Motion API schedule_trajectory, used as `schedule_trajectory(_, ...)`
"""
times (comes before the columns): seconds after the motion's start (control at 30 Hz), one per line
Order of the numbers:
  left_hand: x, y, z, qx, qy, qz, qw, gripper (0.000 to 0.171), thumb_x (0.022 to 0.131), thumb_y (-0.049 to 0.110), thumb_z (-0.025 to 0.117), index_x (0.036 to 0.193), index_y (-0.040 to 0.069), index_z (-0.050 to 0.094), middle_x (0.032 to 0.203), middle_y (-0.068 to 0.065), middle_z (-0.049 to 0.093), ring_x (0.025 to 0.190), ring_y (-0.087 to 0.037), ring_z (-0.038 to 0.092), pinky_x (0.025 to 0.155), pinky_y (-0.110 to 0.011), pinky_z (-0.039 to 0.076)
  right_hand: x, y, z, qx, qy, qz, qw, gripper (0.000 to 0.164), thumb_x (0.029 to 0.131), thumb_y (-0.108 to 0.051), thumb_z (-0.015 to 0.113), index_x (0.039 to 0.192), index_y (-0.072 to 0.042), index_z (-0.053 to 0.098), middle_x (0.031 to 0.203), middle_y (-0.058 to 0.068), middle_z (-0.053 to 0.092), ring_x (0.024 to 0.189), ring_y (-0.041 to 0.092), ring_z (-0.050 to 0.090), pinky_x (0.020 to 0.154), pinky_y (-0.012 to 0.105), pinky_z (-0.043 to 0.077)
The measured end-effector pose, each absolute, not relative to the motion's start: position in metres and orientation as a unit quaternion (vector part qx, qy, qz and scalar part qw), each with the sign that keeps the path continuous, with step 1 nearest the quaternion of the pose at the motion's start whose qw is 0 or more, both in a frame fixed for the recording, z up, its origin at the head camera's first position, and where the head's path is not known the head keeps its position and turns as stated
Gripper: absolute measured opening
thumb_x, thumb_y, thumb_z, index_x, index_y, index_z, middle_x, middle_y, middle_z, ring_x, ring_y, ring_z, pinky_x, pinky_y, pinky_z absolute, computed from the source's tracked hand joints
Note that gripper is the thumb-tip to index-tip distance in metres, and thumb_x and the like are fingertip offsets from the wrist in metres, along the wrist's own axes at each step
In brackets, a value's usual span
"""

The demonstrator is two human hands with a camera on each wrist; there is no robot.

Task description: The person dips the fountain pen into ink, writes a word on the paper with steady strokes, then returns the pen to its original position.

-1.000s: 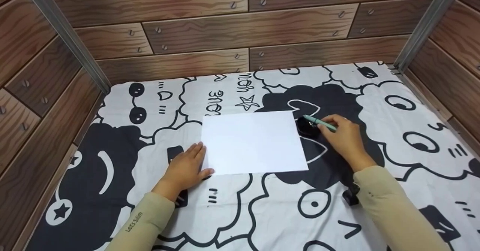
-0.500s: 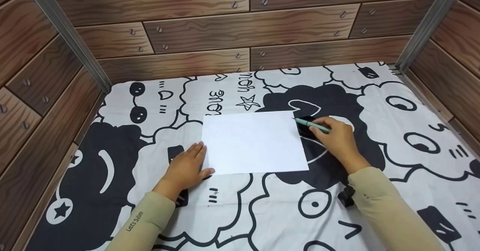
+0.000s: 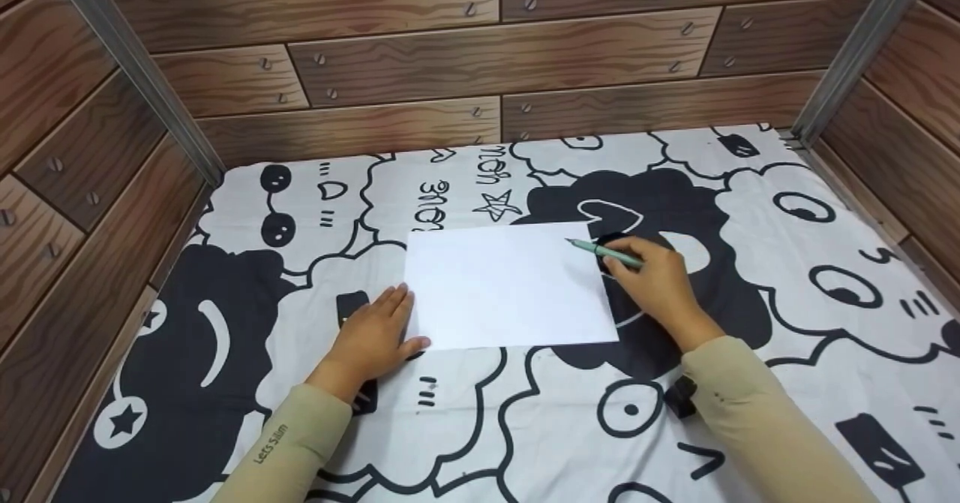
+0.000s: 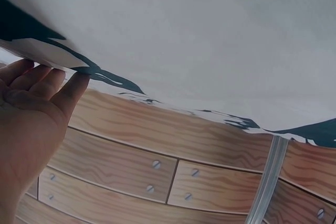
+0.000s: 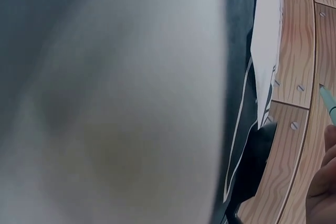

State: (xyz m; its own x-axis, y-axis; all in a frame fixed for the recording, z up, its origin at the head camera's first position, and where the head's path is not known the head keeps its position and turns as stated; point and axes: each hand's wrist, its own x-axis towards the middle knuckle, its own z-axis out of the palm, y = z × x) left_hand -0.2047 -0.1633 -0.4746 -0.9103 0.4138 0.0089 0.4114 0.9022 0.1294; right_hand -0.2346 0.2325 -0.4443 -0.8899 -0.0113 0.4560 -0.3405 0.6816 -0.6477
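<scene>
A blank white sheet of paper point(image 3: 502, 289) lies flat on the patterned cloth in the head view. My left hand point(image 3: 371, 335) rests at its left edge, fingers extended and thumb at the lower left corner. In the left wrist view, that hand's fingertips point(image 4: 80, 80) touch the surface. My right hand point(image 3: 655, 274) pinches a green pen point(image 3: 587, 246) between thumb and fingers. The pen's dark tip points left over the paper's upper right corner; whether it touches is unclear. The right wrist view catches only part of the hand point(image 5: 323, 187) and the pen point(image 5: 329, 102).
A black object point(image 5: 258, 156) sits beside the paper's right edge, mostly hidden behind my right hand in the head view. The black-and-white cloth point(image 3: 555, 435) covers the surface. Wood-patterned walls point(image 3: 397, 75) with grey corner posts point(image 3: 862, 52) stand around it.
My right hand has moved left with the pen, bringing the tip from over the black object to over the paper's upper right corner. The left hand has stayed in place.
</scene>
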Motion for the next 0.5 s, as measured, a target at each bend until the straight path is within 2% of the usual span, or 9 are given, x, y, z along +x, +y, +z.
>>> schedule_trajectory(0.13,-0.205,-0.163,-0.476,0.216,0.974,0.062,0.003,0.079,0.091,0.054,0.054,0.143,-0.003,0.039,0.148,-0.018,0.036,0.137,-0.032,0.031,0.105,-0.052,0.032,-0.234,0.228,-0.445,0.11,-0.892,0.38,0.219,0.015,0.084,-0.01,0.073,0.098,-0.006,0.074,0.087,0.005,0.071,0.069,0.015,0.063,0.061,0.02,0.048)
schedule_trajectory(0.37,-0.206,-0.163,-0.476,0.213,0.975,0.063,0.007,0.079,0.091,0.055,0.054,0.143,-0.002,0.039,0.148,-0.017,0.036,0.137,-0.032,0.03,0.105,-0.052,0.032,-0.231,0.22,-0.445,0.118,-0.897,0.361,0.226,0.014,0.082,-0.014,0.076,0.094,-0.008,0.073,0.083,0.004,0.07,0.064,0.015,0.059,0.059,0.03,0.047)
schedule_trajectory(0.5,-0.206,-0.163,-0.475,0.212,0.975,0.061,0.011,0.079,0.091,0.056,0.053,0.144,-0.002,0.038,0.148,-0.017,0.035,0.137,-0.032,0.03,0.105,-0.052,0.032,-0.23,0.215,-0.444,0.124,-0.894,0.369,0.221,0.013,0.08,-0.013,0.078,0.091,-0.01,0.074,0.083,0.002,0.069,0.064,0.012,0.058,0.057,0.026,0.047)
